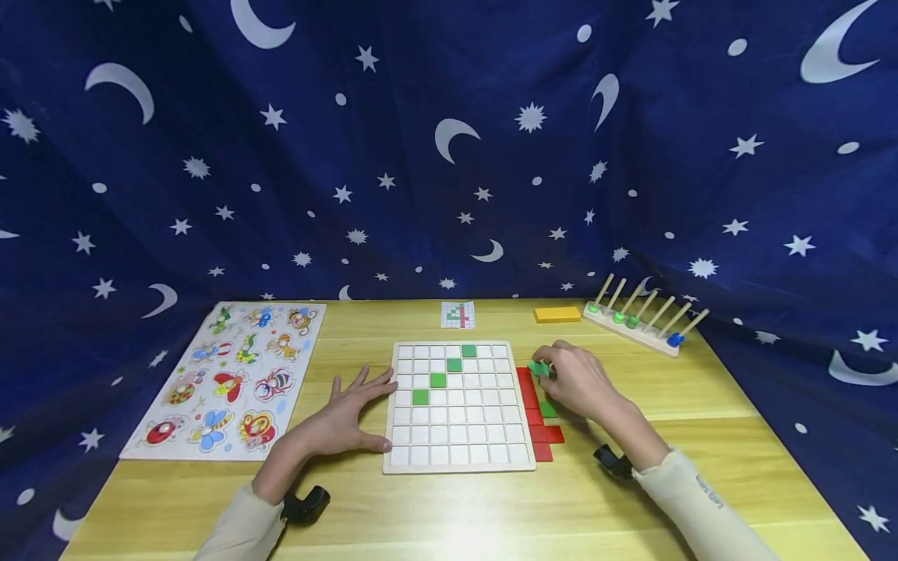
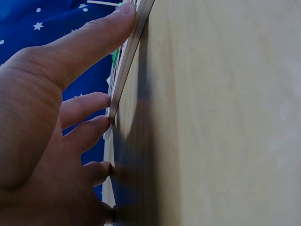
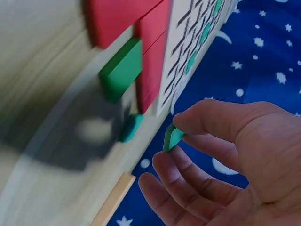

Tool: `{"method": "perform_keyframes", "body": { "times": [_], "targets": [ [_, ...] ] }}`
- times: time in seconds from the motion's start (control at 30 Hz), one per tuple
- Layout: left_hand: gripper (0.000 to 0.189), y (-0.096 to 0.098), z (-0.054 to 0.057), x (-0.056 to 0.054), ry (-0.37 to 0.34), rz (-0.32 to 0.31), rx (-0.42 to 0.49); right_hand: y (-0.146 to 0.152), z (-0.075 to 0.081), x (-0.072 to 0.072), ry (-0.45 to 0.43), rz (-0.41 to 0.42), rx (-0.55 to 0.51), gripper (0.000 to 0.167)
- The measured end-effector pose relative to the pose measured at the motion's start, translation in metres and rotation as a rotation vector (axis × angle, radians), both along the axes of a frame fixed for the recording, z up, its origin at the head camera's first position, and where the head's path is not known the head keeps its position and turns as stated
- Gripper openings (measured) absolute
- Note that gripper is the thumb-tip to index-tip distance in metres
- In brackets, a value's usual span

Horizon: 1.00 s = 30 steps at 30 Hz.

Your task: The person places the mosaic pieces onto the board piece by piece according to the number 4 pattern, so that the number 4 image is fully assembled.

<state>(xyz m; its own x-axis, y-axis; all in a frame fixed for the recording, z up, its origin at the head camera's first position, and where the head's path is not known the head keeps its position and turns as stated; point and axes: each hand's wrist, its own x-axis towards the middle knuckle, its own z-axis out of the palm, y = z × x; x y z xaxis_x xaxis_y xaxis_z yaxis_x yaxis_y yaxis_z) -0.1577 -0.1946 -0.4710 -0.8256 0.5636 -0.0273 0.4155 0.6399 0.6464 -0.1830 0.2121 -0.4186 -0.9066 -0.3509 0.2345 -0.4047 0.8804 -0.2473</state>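
Observation:
A white grid board [image 1: 458, 433] lies mid-table, with several green square tiles [image 1: 438, 380] set diagonally in its cells. Along its left edge my left hand [image 1: 333, 425] is spread, thumb and fingertips touching the rim. In the left wrist view the thumb [image 2: 101, 30] presses on the board's edge. Just off the board's right side, my right hand [image 1: 578, 379] pinches a small green tile [image 3: 173, 137] between thumb and fingers. Below that hand, two loose green tiles [image 3: 121, 70] show in the right wrist view, near several red tiles [image 1: 535, 417] beside the board.
Behind the board lies a small pattern card [image 1: 457, 315] showing a green and red figure. A yellow block [image 1: 557, 315] and a wooden peg stand [image 1: 631, 327] with colored beads are at the back right. An insect picture board [image 1: 231, 374] covers the left side.

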Motion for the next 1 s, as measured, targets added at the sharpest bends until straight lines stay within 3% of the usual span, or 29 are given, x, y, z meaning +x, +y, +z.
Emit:
{"method": "perform_keyframes", "body": {
  "times": [1.0],
  "targets": [
    [0.093, 0.001, -0.001, -0.002, -0.009, 0.005, -0.004, -0.098, -0.013, 0.017, -0.009, 0.27, -0.043, 0.02]
  ]
}}
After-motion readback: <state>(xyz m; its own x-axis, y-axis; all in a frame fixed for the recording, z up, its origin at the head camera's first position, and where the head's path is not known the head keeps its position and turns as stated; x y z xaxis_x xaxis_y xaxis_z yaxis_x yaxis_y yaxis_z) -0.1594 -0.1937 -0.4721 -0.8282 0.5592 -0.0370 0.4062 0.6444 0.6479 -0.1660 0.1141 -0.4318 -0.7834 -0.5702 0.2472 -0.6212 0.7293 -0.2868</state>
